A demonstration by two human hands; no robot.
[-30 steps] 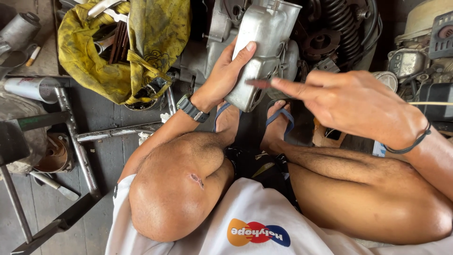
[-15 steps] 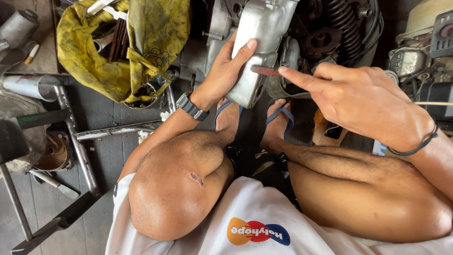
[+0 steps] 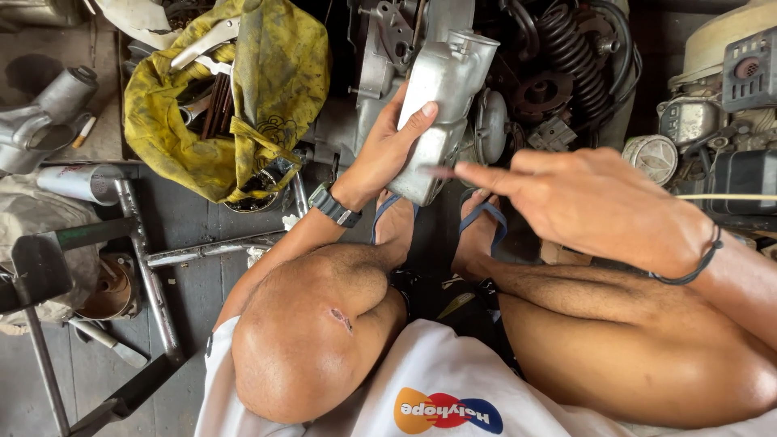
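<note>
The left hand [image 3: 388,154] alone grasps the aluminium engine cover [image 3: 443,105]; the right hand [image 3: 599,206], empty, points. The cover could slip onto the sandalled feet [image 3: 477,235] below.

Soft, even daylight — dim shadowed corners, slight blur on the pointing fingertip.

The dark, grimy floor [image 3: 202,222] carries a yellow rag [image 3: 267,105] bundled over a bowl of tools toward its far side, with a metal tube frame [image 3: 150,267] lying just beside it. By the left edge sit a grey metal casting [image 3: 40,121], a silver canister [image 3: 77,182] and a rusty round part [image 3: 109,287]. Two feet in blue-strapped sandals [image 3: 477,222] rest on the floor before a heap of engine parts [image 3: 566,73] along the far edge.
</note>
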